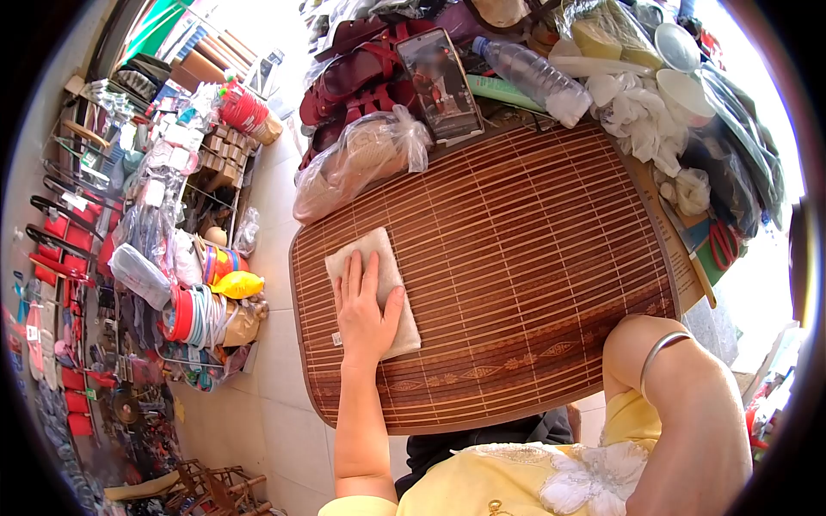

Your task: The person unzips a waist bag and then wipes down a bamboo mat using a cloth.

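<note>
My left hand (366, 314) lies flat, fingers spread, on a folded white cloth (376, 258) at the left part of a brown bamboo mat (525, 258). The cloth rests on the mat near its left edge. My right arm comes in at the lower right, bent, with a silver bangle (662, 353) on the wrist; the right hand itself is hidden below the mat's near edge.
At the mat's far edge sit a clear plastic bag (361, 159), a phone (439, 86) propped upright, a water bottle (538, 77), white crumpled cloths (641, 116) and red scissors (723, 241). Shelves of goods line the left wall. Tiled floor lies between.
</note>
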